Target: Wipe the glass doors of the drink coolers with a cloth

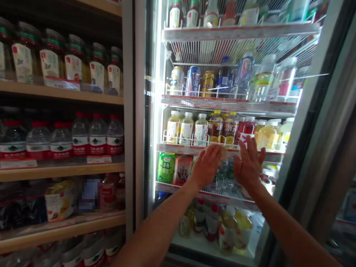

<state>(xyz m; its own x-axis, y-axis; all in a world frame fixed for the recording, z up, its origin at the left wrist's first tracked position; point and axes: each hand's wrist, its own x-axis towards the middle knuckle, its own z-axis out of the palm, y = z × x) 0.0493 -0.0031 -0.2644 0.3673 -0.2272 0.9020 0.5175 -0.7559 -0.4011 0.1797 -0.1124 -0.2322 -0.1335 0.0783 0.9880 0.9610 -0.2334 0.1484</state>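
My left hand [208, 165] is stretched out before a lit drinks fridge, its fingers extended and close together. A pale patch shows by its fingertips; I cannot tell whether it is a thin cloth or a reflection. My right hand [249, 162] is raised beside it, open, with the fingers apart and nothing visible in it. Behind the hands stand a red drink bottle [246, 127], dark iced-tea bottles [216, 127] and several clear bottles, partly hidden. Streaks of reflected light suggest glass in front of the shelves; whether my hands touch it I cannot tell.
White wire shelves with price rails [239, 32] hold cans [193, 81] and bottles. Green packs [167, 167] sit lower left. Wooden shelves [61, 92] on the left carry tea bottles [50, 59] and red-capped water bottles [98, 135]. A metal frame [311, 122] borders the right.
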